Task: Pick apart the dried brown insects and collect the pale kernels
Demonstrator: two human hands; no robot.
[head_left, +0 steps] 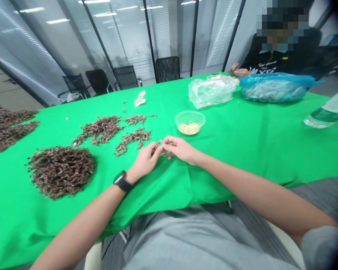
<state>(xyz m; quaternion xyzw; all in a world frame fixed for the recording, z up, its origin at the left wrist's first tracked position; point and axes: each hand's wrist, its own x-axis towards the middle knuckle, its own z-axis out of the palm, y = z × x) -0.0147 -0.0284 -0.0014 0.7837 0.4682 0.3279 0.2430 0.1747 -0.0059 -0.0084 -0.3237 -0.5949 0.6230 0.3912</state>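
Note:
My left hand and my right hand meet over the green tablecloth, fingers pinched together on one small brown pod held between them. A black watch sits on my left wrist. Just beyond the hands lie small scattered heaps of the same brown pods. A clear plastic bowl with pale yellow seeds in its bottom stands a little past my right hand.
A big heap of brown pods lies at the left, more piles at the far left edge. A clear bag, a blue bag and a plastic bottle lie at the back right. Another person sits across the table.

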